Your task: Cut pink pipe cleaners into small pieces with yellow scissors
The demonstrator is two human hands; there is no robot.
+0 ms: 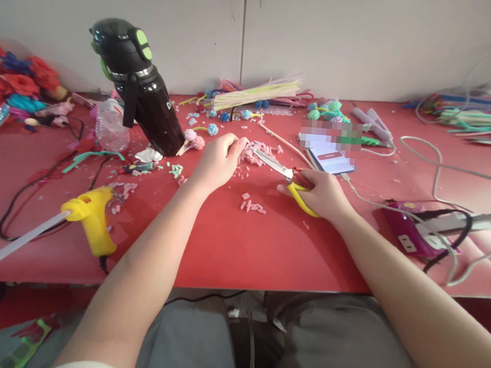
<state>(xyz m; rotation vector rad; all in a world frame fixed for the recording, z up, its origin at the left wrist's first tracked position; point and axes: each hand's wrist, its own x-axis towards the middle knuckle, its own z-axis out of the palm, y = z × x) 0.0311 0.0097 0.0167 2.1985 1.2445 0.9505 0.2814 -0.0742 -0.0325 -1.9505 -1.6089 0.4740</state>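
My right hand [317, 192] grips a pair of scissors [275, 165] by its yellow and red handles, the blades pointing left. Close to the blade tips, my left hand [222, 158] is closed in a pinch. Whatever sits between its fingertips is too small to make out. Under the blades lies a heap of short pink fuzzy pieces [257, 154], like cut pipe cleaner. A smaller group of pink pieces [252, 204] is nearer to me on the red table [231, 251].
A black bottle [150, 97] stands left, beside a clear plastic bottle [112, 125]. A yellow glue gun [92, 214] lies front left. Pipe cleaners [259, 94] lie at the back. Right are a phone [330, 159], a purple power strip [407, 228] and loose cables.
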